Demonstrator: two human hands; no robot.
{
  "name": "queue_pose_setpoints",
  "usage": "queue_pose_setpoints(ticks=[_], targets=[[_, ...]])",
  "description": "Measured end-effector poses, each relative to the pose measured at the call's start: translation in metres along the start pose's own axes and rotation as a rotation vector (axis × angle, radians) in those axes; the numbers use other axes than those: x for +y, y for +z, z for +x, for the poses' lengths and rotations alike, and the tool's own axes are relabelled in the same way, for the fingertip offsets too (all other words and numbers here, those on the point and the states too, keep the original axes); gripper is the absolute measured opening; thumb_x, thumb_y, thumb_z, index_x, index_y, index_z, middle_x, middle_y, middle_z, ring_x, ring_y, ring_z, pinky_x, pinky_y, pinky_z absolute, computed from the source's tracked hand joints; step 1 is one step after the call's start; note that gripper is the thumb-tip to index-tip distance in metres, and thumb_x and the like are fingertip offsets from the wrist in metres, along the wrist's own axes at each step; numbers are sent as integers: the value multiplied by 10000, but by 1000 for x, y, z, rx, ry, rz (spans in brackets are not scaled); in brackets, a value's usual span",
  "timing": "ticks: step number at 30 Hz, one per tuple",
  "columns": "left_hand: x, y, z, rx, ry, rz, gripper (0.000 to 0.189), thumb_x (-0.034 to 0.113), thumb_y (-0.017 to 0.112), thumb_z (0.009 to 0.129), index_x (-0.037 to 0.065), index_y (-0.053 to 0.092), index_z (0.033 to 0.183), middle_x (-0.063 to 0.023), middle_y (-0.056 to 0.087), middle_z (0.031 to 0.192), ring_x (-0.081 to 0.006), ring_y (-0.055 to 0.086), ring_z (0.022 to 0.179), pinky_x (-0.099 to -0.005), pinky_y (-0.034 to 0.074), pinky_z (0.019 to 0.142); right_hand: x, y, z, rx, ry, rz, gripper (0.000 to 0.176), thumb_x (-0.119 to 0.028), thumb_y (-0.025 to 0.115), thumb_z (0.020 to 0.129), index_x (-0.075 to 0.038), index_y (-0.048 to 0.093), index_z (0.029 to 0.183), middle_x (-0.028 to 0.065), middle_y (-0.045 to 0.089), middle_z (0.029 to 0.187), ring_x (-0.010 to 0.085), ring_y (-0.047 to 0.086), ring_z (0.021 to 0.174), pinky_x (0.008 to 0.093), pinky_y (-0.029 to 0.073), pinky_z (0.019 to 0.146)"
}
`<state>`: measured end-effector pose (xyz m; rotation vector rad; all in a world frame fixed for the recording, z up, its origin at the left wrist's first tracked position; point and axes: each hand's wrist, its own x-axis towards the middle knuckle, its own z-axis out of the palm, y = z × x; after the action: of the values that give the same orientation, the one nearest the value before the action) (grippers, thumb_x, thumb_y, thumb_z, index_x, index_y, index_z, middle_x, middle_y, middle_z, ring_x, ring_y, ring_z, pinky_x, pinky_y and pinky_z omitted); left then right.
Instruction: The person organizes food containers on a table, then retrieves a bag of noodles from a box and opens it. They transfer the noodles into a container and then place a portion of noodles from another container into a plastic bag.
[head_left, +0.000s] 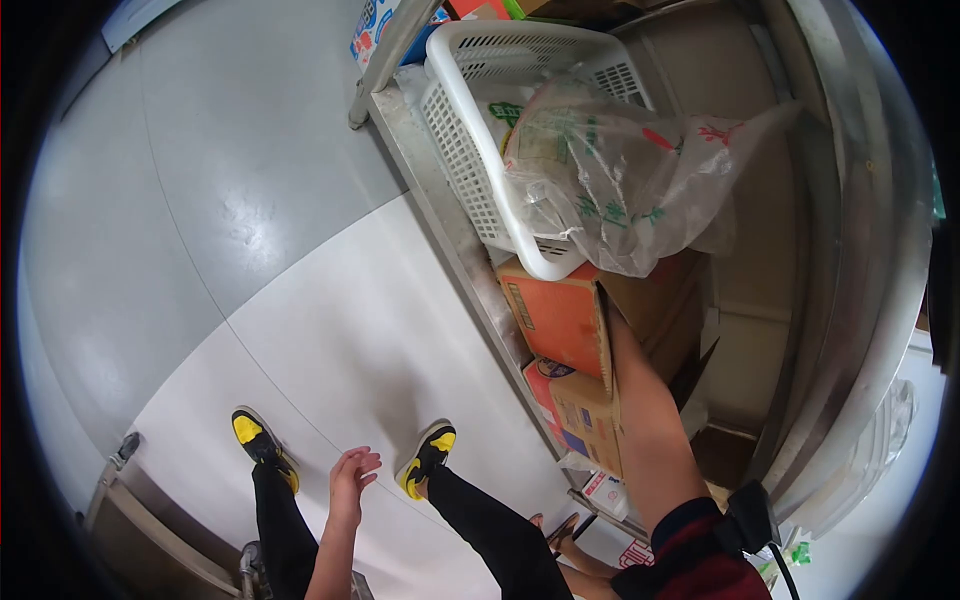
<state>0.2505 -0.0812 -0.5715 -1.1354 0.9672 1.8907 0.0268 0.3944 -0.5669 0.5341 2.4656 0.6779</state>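
My right forearm (655, 440) reaches into an orange-sided cardboard box (556, 318) on a metal shelf. The hand itself is hidden by the box wall and flaps, so what it touches does not show. My left hand (355, 470) hangs over the pale floor, fingers loosely apart, holding nothing. Just beyond the orange box sits a white plastic basket (480, 180). A clear plastic bag (640, 190) with green and red print lies over its side. Nearer to me, a brown cardboard box (585, 415) with printed labels stands beside the orange one.
The shelf's metal edge (430, 195) runs diagonally along the floor side. A curved-looking upper metal shelf (860, 200) overhangs at right. Another person's sandalled foot (566, 530) shows at the bottom. A metal-framed cart (165, 530) stands at lower left.
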Motion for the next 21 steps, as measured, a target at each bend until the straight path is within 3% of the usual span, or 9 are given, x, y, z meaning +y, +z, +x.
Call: queue_pose_setpoints(ticks=[6,8,11,13,15,17,19,20,21], targets=[[0,2,1,-66,58,-87,361,309,429,812,28,467,1035,-109,560,936,-196,538,875,-305,403,751,15,-5,-28,488,-6,-173,198,-92,458,777,3,579,902,125,611,830,265,575,806,339,427,709],[0,0,-3,-98,41,-81,363,301,422,815,25,462,1048,-111,561,942,-197,540,877,-306,409,748,14,-17,-50,561,-2,-187,197,-91,458,777,3,579,901,124,611,829,265,575,805,338,427,709],[-3,-7,-2,-30,87,-32,317,261,431,814,28,497,1019,-90,576,917,-174,538,873,-283,404,743,17,-84,-123,675,114,954,212,-128,481,801,-8,551,961,171,586,891,237,574,781,307,410,680],[-15,-3,-1,14,115,28,297,242,440,813,30,512,1007,-82,581,910,-160,537,867,-267,399,735,23,-100,-151,570,325,1169,195,-82,474,806,-30,581,960,28,575,796,81,496,695,233,386,672],[-21,0,-2,-16,151,155,255,214,467,798,40,538,969,-62,583,905,-140,528,868,-256,391,733,21,-114,-195,504,412,1549,189,-125,500,821,-32,563,973,5,541,878,84,470,763,250,382,734],[-23,-2,-3,-53,94,185,234,195,478,793,37,546,952,-48,580,914,-132,529,870,-264,396,741,21,-124,-240,610,313,1766,178,-120,498,827,-30,554,971,23,529,923,97,472,844,275,391,778],[-18,1,-8,-66,44,190,233,202,474,796,38,550,944,-49,573,937,-137,533,883,-278,404,750,13,-154,-286,637,149,1608,161,-81,450,840,-13,552,944,63,543,916,151,499,903,289,388,833],[-13,5,-12,-166,-22,60,311,269,454,806,57,490,1031,-67,560,983,-174,527,920,-315,400,781,11,-165,-307,640,169,1592,161,-81,450,840,-13,552,944,63,543,916,151,499,903,289,388,833],[-13,7,-16,-262,-92,-67,398,335,434,816,76,430,1118,-84,547,1029,-211,520,957,-352,396,812,7,-175,-327,679,60,1362,155,-67,438,838,-4,548,927,87,553,919,186,509,924,302,389,845]])
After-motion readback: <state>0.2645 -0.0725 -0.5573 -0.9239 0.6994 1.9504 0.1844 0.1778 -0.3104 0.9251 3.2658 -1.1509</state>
